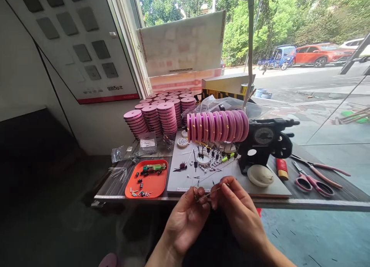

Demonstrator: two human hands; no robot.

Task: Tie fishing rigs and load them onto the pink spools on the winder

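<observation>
Both hands meet just in front of the table edge. My left hand (pixel 189 213) pinches one end of a thin, needle-like rod (pixel 206 196) between thumb and fingers. Fingertips of my right hand (pixel 238 205) are closed on its other end, so the rod slants up to the right between them. Beyond the hands, a row of pink foam spools (pixel 216 127) hangs from a black hand-cranked winder (pixel 263 137). Small black pieces dangle on lines under the spools, above a pale board (pixel 179 182) strewn with white beads (pixel 215 155).
To the left lies an orange tray (pixel 130 186) with small parts; pink spool stacks (pixel 167 118) rise behind. On the right are a white dish (pixel 260 176), a red-and-yellow cylinder (pixel 282 169), scissors (pixel 313 182) and long-nosed pliers (pixel 320 168). A lamp post (pixel 250 47) stands behind the winder.
</observation>
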